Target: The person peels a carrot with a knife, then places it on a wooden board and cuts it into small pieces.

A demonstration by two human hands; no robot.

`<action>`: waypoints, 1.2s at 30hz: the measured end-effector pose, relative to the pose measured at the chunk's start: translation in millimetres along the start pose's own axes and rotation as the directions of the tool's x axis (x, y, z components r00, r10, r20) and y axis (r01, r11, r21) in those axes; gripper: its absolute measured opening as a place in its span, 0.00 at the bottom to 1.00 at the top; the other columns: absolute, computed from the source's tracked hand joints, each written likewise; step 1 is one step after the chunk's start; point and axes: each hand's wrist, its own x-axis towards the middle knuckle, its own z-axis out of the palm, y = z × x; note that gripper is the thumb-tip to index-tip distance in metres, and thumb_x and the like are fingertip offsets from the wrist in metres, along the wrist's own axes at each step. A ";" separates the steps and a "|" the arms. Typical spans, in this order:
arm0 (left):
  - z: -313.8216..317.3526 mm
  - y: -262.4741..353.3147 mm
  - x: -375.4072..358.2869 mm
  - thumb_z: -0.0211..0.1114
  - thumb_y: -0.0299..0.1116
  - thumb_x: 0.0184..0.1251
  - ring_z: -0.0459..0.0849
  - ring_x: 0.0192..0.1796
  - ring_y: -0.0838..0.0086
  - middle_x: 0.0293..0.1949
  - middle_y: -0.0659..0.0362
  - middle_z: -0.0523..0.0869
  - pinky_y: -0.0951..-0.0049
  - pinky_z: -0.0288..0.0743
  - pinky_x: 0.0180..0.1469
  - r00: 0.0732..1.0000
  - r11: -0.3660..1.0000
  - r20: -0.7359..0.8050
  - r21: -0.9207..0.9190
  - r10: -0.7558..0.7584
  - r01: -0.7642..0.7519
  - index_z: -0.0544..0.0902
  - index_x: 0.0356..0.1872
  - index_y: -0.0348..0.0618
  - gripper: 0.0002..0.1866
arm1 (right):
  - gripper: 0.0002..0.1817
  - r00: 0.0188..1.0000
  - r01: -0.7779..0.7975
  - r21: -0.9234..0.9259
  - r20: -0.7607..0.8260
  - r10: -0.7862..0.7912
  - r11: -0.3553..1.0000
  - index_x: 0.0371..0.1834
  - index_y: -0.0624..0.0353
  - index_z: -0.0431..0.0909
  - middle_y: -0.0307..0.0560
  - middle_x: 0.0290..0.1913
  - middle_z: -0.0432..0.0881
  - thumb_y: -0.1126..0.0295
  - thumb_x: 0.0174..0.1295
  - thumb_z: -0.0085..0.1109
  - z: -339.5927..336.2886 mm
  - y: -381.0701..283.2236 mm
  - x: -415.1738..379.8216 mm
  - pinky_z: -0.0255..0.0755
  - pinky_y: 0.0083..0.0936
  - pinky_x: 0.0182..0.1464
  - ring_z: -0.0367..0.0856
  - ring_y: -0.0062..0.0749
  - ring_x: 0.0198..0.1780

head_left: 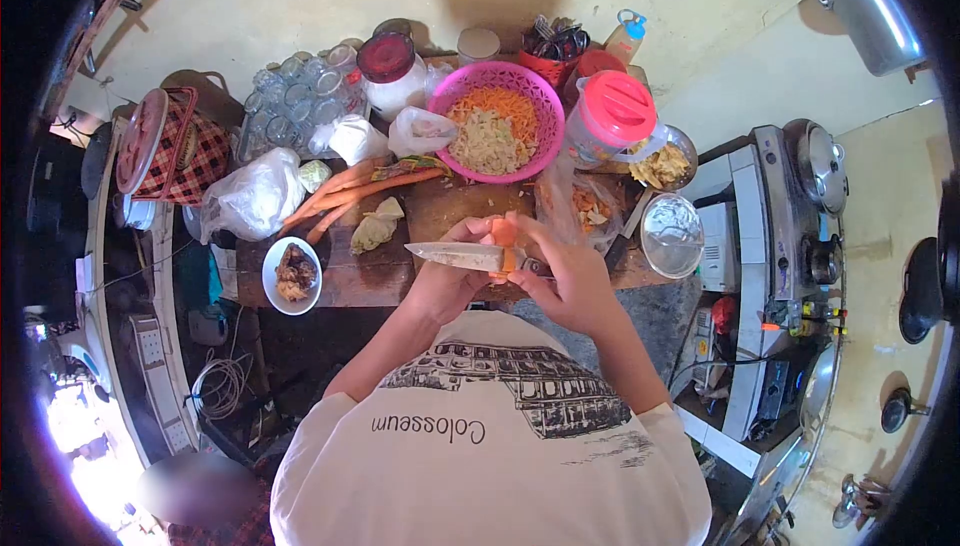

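Observation:
In front of my chest, over the table's near edge, my left hand (452, 284) is closed around a piece of carrot (504, 233) that stands up between both hands. My right hand (568, 281) grips a knife (458, 255) whose blade points left and lies across the carrot, over my left fingers. The knife's handle is mostly covered by my right fingers. Beyond the hands, several long carrots (350, 194) lie on the table beside a crumpled cabbage leaf (378, 226). A pink basket (548, 96) holds shredded carrot (505, 106) and pale shredded cabbage (490, 149).
A white bowl (271, 276) with brown food stands at the table's left. Behind are glass jars (300, 101), a red-lidded jar (392, 81) and plastic bags (255, 194). On the right are a pink-lidded pitcher (610, 116), a bag of peelings (590, 206) and a silvery round lid (671, 236).

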 end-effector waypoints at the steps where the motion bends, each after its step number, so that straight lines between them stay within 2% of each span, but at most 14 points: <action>1: -1.2 -0.3 -0.4 0.56 0.29 0.68 0.81 0.45 0.74 0.46 0.60 0.79 0.74 0.78 0.42 1.000 1.000 -0.003 0.008 -0.001 0.001 0.71 0.53 0.45 0.14 | 0.32 1.000 -0.021 -0.001 0.006 0.021 1.000 0.66 0.50 0.63 0.45 0.22 0.76 0.60 0.56 0.61 -2.5 -3.7 -0.1 0.67 0.31 0.27 0.77 0.39 0.22; 5: 1.0 0.3 -2.4 0.57 0.30 0.68 0.81 0.45 0.74 0.46 0.60 0.78 0.74 0.78 0.41 0.999 1.000 -0.050 -0.006 -0.018 0.017 0.70 0.53 0.46 0.15 | 0.37 0.996 -0.052 -0.004 0.078 0.052 0.999 0.69 0.50 0.59 0.45 0.21 0.74 0.60 0.55 0.61 -5.3 -4.6 -2.5 0.67 0.32 0.29 0.76 0.40 0.22; 8: 0.4 0.2 -4.0 0.58 0.30 0.67 0.81 0.44 0.73 0.48 0.60 0.78 0.74 0.78 0.41 0.997 0.999 -0.072 0.011 -0.036 0.037 0.70 0.53 0.46 0.15 | 0.37 0.997 -0.043 -0.020 0.057 0.044 0.999 0.70 0.50 0.58 0.45 0.20 0.74 0.60 0.55 0.61 -2.7 -5.2 -3.9 0.67 0.32 0.28 0.76 0.41 0.23; 11: -6.1 -0.1 -3.2 0.58 0.29 0.67 0.81 0.46 0.74 0.51 0.60 0.78 0.74 0.78 0.42 1.000 1.000 0.002 0.011 -0.001 0.001 0.70 0.53 0.46 0.14 | 0.36 0.999 -0.043 -0.033 0.030 0.044 0.999 0.69 0.50 0.60 0.46 0.21 0.74 0.61 0.55 0.61 1.4 -2.9 -2.7 0.67 0.33 0.27 0.76 0.42 0.23; 14: -2.9 -1.7 -3.4 0.57 0.28 0.67 0.80 0.48 0.74 0.53 0.59 0.76 0.74 0.78 0.44 0.999 1.000 -0.035 0.003 0.000 0.000 0.70 0.53 0.45 0.15 | 0.34 0.998 -0.030 -0.077 0.046 0.034 0.997 0.69 0.51 0.57 0.44 0.17 0.74 0.55 0.61 0.56 3.3 0.5 -2.7 0.67 0.34 0.25 0.77 0.40 0.21; 26: 1.7 -5.6 -2.4 0.56 0.25 0.68 0.79 0.53 0.72 0.55 0.57 0.76 0.72 0.78 0.51 0.998 0.996 -0.042 0.085 0.043 -0.039 0.70 0.56 0.43 0.17 | 0.27 0.997 -0.039 0.024 -0.058 0.040 0.999 0.62 0.51 0.65 0.46 0.18 0.75 0.58 0.61 0.57 9.8 9.7 -4.4 0.66 0.35 0.24 0.78 0.42 0.21; 29: 7.3 -6.1 -3.3 0.56 0.26 0.68 0.79 0.53 0.74 0.55 0.57 0.77 0.73 0.77 0.52 0.996 0.992 -0.078 0.124 0.038 -0.028 0.70 0.57 0.42 0.17 | 0.25 0.994 -0.015 0.001 -0.108 0.015 1.000 0.61 0.51 0.67 0.45 0.17 0.75 0.59 0.60 0.57 13.0 14.5 -5.9 0.66 0.34 0.23 0.78 0.41 0.20; 32: -1.8 -11.9 -0.1 0.56 0.26 0.68 0.79 0.52 0.76 0.54 0.57 0.77 0.74 0.77 0.52 0.999 0.989 -0.030 0.142 0.034 -0.030 0.70 0.58 0.41 0.18 | 0.24 0.989 -0.032 -0.016 -0.143 0.030 0.999 0.59 0.52 0.69 0.44 0.17 0.74 0.58 0.60 0.57 15.8 14.8 -7.0 0.65 0.33 0.23 0.77 0.40 0.19; 36: 8.0 -10.7 0.3 0.56 0.27 0.69 0.80 0.50 0.76 0.52 0.58 0.79 0.74 0.76 0.50 0.996 0.990 -0.083 0.136 0.044 -0.033 0.69 0.59 0.39 0.19 | 0.22 0.984 -0.067 -0.004 -0.166 0.066 0.998 0.57 0.52 0.71 0.43 0.16 0.74 0.58 0.60 0.58 18.5 16.0 -6.8 0.65 0.32 0.22 0.76 0.38 0.19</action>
